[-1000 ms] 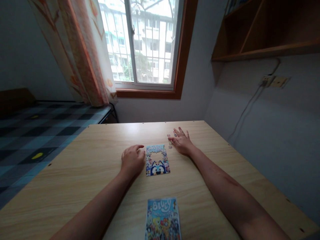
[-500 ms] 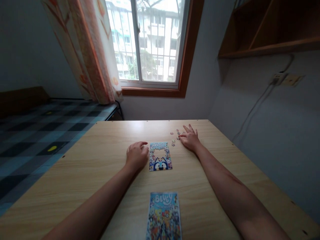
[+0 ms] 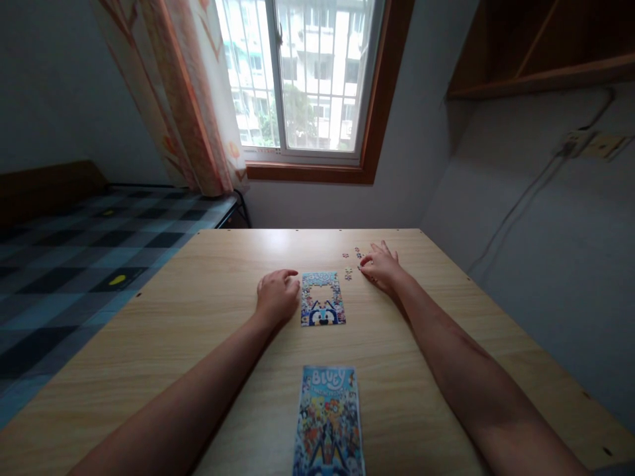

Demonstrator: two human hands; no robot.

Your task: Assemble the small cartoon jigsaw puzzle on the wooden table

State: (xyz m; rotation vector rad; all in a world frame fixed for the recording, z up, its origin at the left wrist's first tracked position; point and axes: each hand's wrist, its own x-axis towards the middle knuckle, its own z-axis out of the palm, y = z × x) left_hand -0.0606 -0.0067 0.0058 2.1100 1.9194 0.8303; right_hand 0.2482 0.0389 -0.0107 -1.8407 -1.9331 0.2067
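A partly assembled jigsaw puzzle (image 3: 323,312) lies on the wooden table, with a gap in its upper middle. My left hand (image 3: 278,293) rests at the puzzle's left edge, fingers loosely curled and apart, holding nothing. Several loose pieces (image 3: 348,274) are scattered to the right of the puzzle. Over at their right side, my right hand (image 3: 383,266) has its thumb and index finger pinched together on a small puzzle piece (image 3: 360,268), the other fingers raised. Nearer to me lies a printed picture sheet (image 3: 329,423) reading "BLUEY".
The wooden table (image 3: 238,396) reaches toward the wall below a window (image 3: 317,79). A bed with a checkered cover (image 3: 124,231) stands at the left, beside a curtain (image 3: 183,99). A shelf (image 3: 546,76) and a socket with a cable (image 3: 578,142) are at the right.
My right thumb and index finger have closed into a pinch among the loose pieces. My left hand stays beside the puzzle. The whole view has shifted slightly.
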